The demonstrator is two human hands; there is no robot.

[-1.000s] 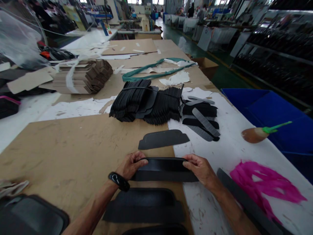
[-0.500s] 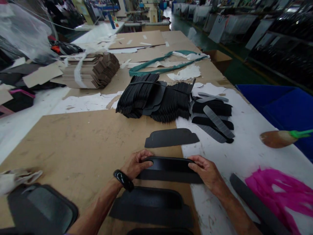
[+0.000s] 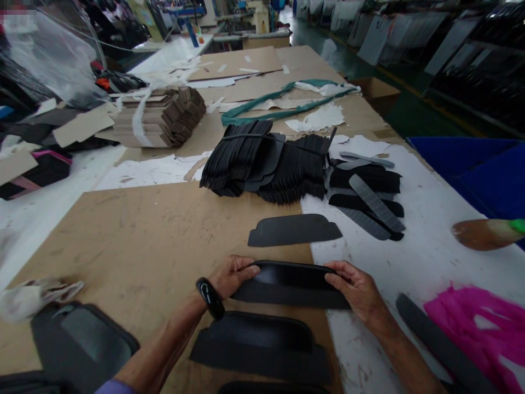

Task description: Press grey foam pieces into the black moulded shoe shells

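Both my hands grip a curved black moulded panel (image 3: 291, 284) at its two ends, above the tan board (image 3: 123, 257). My left hand (image 3: 233, 276), with a black wristband (image 3: 210, 298) on its wrist, holds the left end. My right hand (image 3: 356, 290) pinches the right end. A flat dark grey cut piece (image 3: 293, 230) lies just beyond them. Nearer me is a similar moulded panel (image 3: 260, 347), and the edge of another (image 3: 270, 388) shows at the bottom. A dark rounded panel (image 3: 82, 342) lies at lower left.
Strapped stacks of black cut pieces (image 3: 262, 164) stand beyond, with grey strips (image 3: 375, 202) on black pieces to their right. To the right are pink strips (image 3: 479, 334), a black bar (image 3: 441, 342) and a blue bin (image 3: 471, 169). A bundled cardboard stack (image 3: 159, 120) sits further back.
The whole scene has shifted a little right and up in view as my head turned. My hands keep the same hold on the panel, and it has not visibly changed shape.
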